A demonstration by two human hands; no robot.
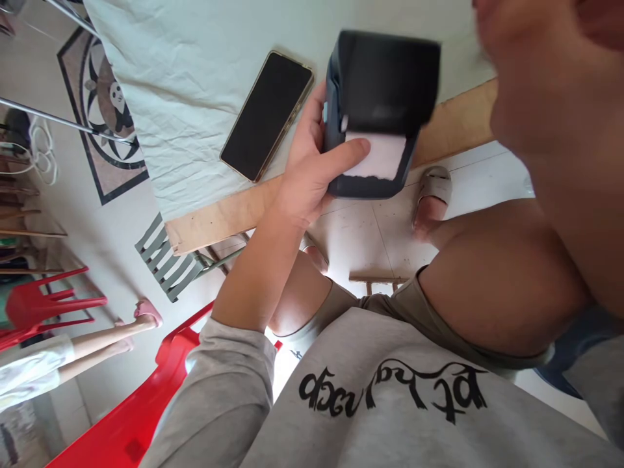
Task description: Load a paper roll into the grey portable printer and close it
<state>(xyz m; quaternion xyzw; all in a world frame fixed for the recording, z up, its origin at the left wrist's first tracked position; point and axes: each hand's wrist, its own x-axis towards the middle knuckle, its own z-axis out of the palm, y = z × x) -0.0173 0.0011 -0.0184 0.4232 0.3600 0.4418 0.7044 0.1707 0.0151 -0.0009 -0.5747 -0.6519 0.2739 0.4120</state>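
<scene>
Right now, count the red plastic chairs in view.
2. One red chair is under the person at lower left; a second red chair stands at the left edge. More may be hidden beyond the picture's left edge.

Small dark receipt printer (377, 110), lid shut, white paper (377, 156) protruding from its slot; held tilted just beside the black phone (267, 114), above the table edge (224, 218).

Pale tiled floor (370, 240), a panda rug (104, 97), red plastic chairs (43, 305).
</scene>
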